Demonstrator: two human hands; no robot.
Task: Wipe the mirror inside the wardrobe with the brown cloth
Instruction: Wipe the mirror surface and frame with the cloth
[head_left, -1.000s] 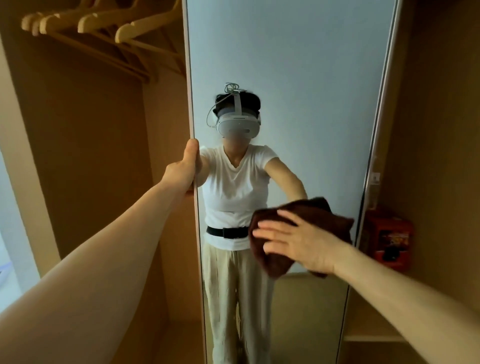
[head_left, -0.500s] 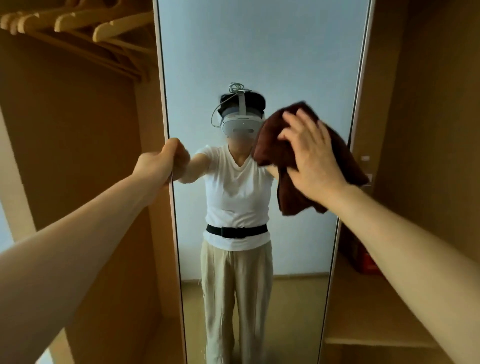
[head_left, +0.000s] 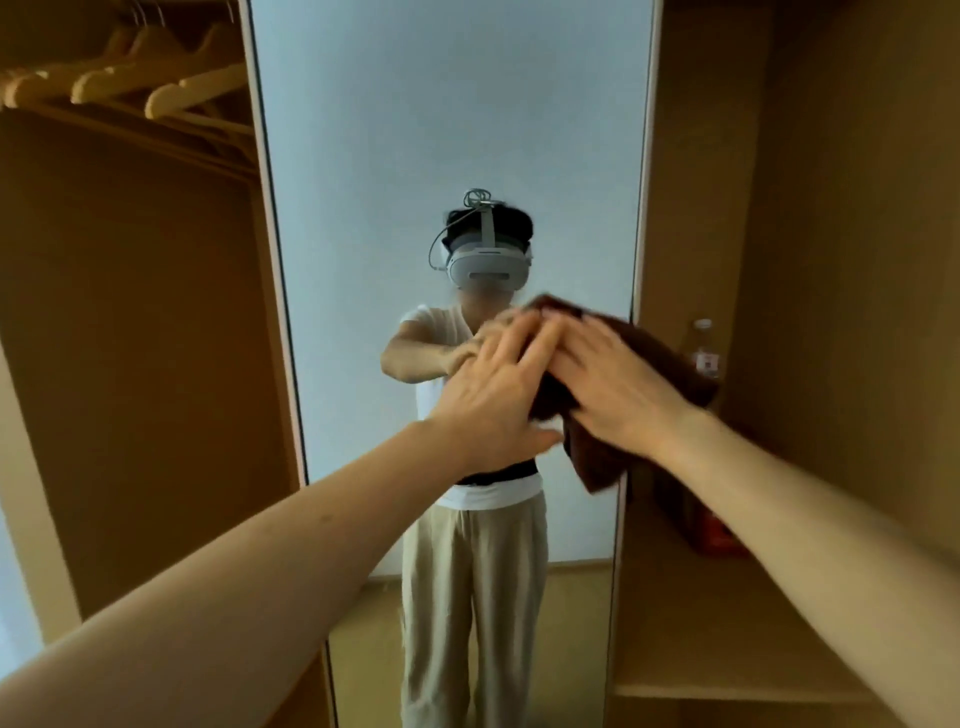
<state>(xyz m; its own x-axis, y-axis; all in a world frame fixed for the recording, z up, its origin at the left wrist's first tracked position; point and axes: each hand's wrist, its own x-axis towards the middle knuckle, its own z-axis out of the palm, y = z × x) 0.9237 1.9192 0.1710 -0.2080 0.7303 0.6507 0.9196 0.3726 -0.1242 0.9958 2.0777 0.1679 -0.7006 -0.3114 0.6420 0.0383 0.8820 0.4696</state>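
A tall narrow mirror (head_left: 395, 130) stands upright in the middle of the wardrobe and reflects a person in a white top and beige trousers. The brown cloth (head_left: 597, 457) lies against the glass near the mirror's right edge. My right hand (head_left: 613, 384) presses flat on the cloth with straight fingers. My left hand (head_left: 493, 395) reaches in from the left, fingers straight, and its fingertips touch the cloth's left side next to my right hand. Most of the cloth is hidden under both hands; a corner hangs below.
Several wooden hangers (head_left: 171, 88) hang on a rail in the left compartment. The right compartment has a wooden shelf (head_left: 727, 649) holding a red box (head_left: 711, 535) and a clear bottle (head_left: 704, 348), both close behind my right arm.
My left hand has let go of the mirror's left edge and moved right onto the cloth. My right hand has slid the cloth down from head height to chest height.
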